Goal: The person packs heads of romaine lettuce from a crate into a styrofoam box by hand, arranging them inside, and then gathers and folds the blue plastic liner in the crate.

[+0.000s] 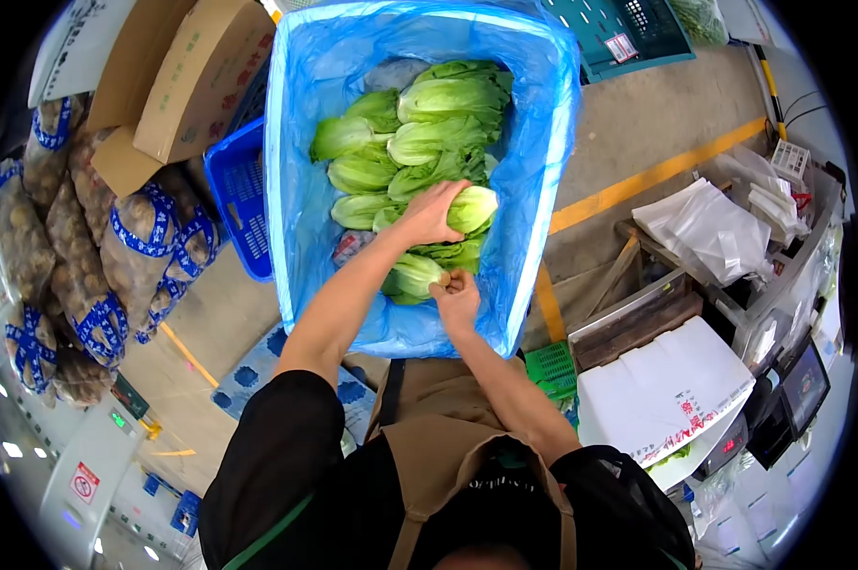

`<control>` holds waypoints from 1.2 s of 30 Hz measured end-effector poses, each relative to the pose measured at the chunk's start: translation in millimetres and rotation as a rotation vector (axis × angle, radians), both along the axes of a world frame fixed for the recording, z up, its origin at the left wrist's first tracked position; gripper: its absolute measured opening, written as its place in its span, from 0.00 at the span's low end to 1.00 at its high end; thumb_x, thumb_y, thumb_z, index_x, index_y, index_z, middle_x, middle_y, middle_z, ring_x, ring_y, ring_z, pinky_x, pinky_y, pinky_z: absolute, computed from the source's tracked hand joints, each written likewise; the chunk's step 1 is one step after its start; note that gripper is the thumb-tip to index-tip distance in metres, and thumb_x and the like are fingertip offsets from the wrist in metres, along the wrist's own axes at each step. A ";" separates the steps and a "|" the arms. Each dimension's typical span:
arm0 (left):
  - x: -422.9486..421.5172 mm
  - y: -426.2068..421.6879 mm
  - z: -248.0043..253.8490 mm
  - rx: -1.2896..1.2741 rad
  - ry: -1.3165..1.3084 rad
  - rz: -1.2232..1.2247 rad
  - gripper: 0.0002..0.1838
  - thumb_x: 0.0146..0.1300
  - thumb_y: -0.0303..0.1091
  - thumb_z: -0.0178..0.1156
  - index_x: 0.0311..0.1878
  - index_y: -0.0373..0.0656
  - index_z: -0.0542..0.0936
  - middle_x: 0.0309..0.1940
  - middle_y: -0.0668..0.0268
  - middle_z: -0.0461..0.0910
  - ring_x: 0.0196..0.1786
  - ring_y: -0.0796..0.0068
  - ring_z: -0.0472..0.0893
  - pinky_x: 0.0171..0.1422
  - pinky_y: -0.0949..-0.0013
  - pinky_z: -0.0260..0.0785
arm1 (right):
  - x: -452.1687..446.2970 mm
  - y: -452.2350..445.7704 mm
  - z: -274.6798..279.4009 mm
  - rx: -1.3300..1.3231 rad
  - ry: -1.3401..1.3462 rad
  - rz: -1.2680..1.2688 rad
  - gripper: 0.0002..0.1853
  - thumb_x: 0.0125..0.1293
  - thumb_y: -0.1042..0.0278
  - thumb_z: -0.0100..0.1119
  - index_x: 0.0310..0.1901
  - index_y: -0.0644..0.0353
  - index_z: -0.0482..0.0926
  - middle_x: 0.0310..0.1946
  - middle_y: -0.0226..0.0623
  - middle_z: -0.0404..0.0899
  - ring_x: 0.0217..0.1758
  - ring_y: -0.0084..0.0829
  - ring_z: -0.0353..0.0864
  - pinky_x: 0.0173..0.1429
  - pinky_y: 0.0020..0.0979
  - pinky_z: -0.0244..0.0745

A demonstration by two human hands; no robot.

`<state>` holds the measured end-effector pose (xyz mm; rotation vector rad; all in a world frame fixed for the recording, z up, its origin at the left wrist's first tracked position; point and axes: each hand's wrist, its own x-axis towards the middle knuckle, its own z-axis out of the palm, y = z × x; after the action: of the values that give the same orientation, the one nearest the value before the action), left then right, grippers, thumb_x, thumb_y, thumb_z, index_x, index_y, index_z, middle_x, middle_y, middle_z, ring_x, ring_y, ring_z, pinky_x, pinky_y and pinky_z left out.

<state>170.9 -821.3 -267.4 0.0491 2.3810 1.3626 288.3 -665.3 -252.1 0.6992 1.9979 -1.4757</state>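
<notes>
A large bin lined with blue plastic film point(282, 190) stands in front of me, with several heads of romaine lettuce point(438, 100) laid in it. My left hand point(429, 217) reaches in and is wrapped round one romaine lettuce head point(474, 209), whose pale base points right. Lower down, my right hand point(457, 298) has its fingers closed at the pale base of another romaine lettuce head point(412, 277) near the bin's close side. The left forearm crosses over the bin's near left part and hides some of the film.
To the left are a blue plastic crate point(239, 199), a cardboard box point(206, 81) and several net sacks point(149, 247) with blue bands. On the right stand a white foam box point(662, 389), clear plastic bags point(705, 228) and a screen point(804, 394). A green crate point(629, 33) lies beyond the bin.
</notes>
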 end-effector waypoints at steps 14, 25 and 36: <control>-28.9 6.7 -27.1 -0.072 -0.170 -0.072 0.53 0.37 0.43 0.76 0.69 0.44 0.60 0.63 0.51 0.67 0.64 0.52 0.69 0.67 0.59 0.63 | -24.7 27.3 -44.0 -0.302 -0.556 -0.172 0.40 0.44 0.80 0.63 0.63 0.56 0.59 0.48 0.38 0.75 0.43 0.34 0.76 0.35 0.34 0.71; 66.6 -66.9 3.0 0.031 -0.115 0.450 0.54 0.36 0.39 0.75 0.68 0.35 0.58 0.62 0.50 0.67 0.65 0.58 0.68 0.70 0.62 0.60 | -3.9 -26.5 5.1 0.058 -0.164 0.400 0.46 0.48 0.74 0.65 0.68 0.62 0.49 0.50 0.59 0.74 0.53 0.60 0.75 0.58 0.46 0.70; 75.5 -56.3 3.5 0.051 -0.110 0.472 0.55 0.36 0.38 0.76 0.69 0.34 0.57 0.62 0.49 0.67 0.65 0.58 0.69 0.70 0.62 0.60 | -14.3 -61.4 30.8 0.270 -0.215 0.388 0.33 0.51 0.70 0.62 0.57 0.72 0.59 0.42 0.64 0.78 0.48 0.62 0.78 0.55 0.48 0.73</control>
<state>246.4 -877.5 -263.9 -0.5925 2.3518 1.5772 274.0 -726.7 -221.4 0.5121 2.0396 -0.8809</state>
